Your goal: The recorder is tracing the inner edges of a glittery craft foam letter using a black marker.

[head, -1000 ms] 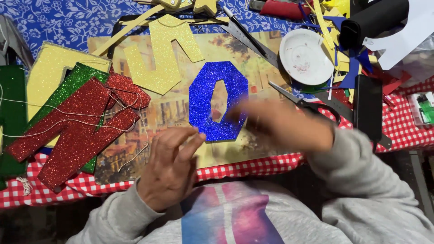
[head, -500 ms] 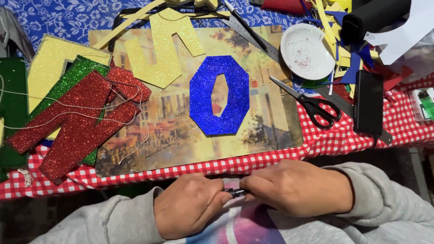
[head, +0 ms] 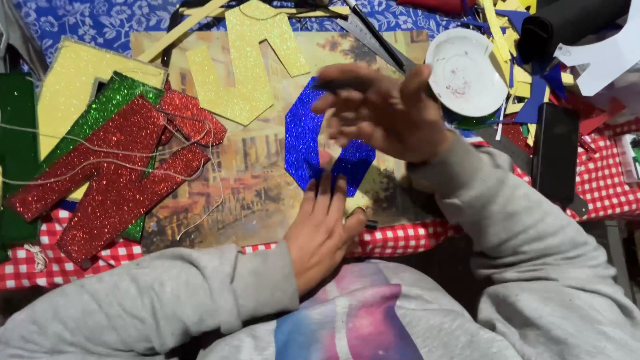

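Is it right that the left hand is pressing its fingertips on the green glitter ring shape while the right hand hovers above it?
Not quite: the ring shape is blue glitter, not green, as the head view shows. The left hand does press its fingertips on it, and the right hand hovers above it.

Head camera looks steeply down, close over the table [head: 427, 235].

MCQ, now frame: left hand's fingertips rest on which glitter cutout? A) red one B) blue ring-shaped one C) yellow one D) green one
B: the left hand has its fingertips on the lower edge of the blue ring-shaped cutout, while the red cutout lies well apart to the side.
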